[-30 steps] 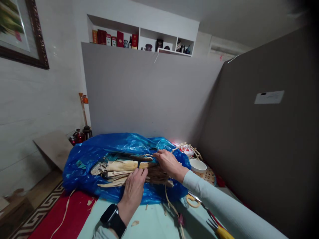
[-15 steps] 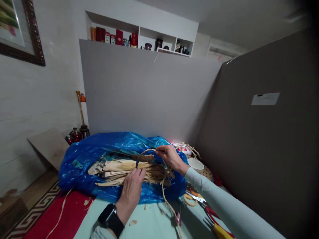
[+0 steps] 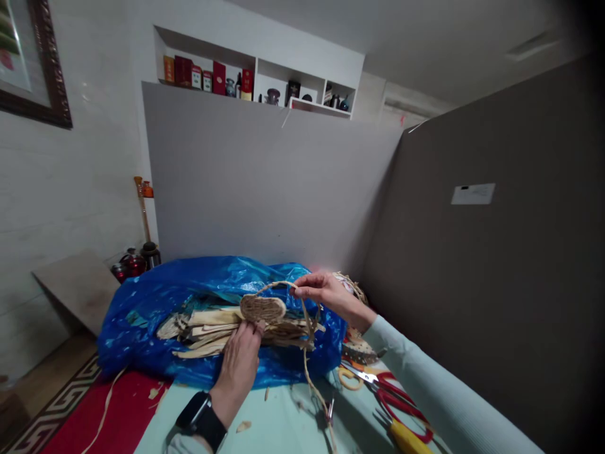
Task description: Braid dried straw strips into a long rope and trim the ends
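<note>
A blue plastic bag (image 3: 155,296) lies across the table, open on a bundle of dry tan husk strips (image 3: 212,328). My left hand (image 3: 239,366), with a black watch at the wrist, rests fingers-down on the strips, touching a small woven oval piece (image 3: 262,308). My right hand (image 3: 321,291) is raised just above the bag and pinches a twisted straw cord (image 3: 307,328) that arcs from the woven piece and trails down over the table edge.
Red-handled scissors (image 3: 392,391), a yellow-handled tool (image 3: 404,435) and a woven ring (image 3: 348,378) lie at the right on the pale green table (image 3: 278,422). Grey partition boards stand behind and to the right. A red cloth (image 3: 94,422) covers the left.
My right hand has lifted from the bundle with the cord, pulling the woven oval piece up into sight. The left hand stayed on the strips. The camera swung slightly right.
</note>
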Motion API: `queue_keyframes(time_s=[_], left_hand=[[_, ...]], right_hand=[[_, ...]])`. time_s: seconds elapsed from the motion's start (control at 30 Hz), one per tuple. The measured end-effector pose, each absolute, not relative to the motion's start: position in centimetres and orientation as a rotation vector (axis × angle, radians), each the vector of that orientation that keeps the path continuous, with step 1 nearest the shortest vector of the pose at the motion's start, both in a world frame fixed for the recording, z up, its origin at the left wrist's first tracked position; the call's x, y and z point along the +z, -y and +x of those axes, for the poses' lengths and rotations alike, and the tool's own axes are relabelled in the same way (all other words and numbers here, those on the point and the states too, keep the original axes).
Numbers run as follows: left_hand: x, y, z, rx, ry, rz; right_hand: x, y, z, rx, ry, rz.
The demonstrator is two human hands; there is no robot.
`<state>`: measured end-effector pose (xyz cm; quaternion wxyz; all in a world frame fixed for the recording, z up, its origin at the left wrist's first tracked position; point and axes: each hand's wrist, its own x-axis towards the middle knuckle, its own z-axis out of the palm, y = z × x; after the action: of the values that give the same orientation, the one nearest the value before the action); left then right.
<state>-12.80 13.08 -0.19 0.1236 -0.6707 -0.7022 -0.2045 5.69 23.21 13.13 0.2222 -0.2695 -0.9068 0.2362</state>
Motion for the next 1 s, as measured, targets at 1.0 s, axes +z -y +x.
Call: queue_keyframes(time_s=[1.0], left_hand=[[-3.4,-13.1,-12.3,-0.642,1.959,-1.894]], right_hand=[[7.4,-26.3,-6.4,-0.302,2.811,-1.099]])
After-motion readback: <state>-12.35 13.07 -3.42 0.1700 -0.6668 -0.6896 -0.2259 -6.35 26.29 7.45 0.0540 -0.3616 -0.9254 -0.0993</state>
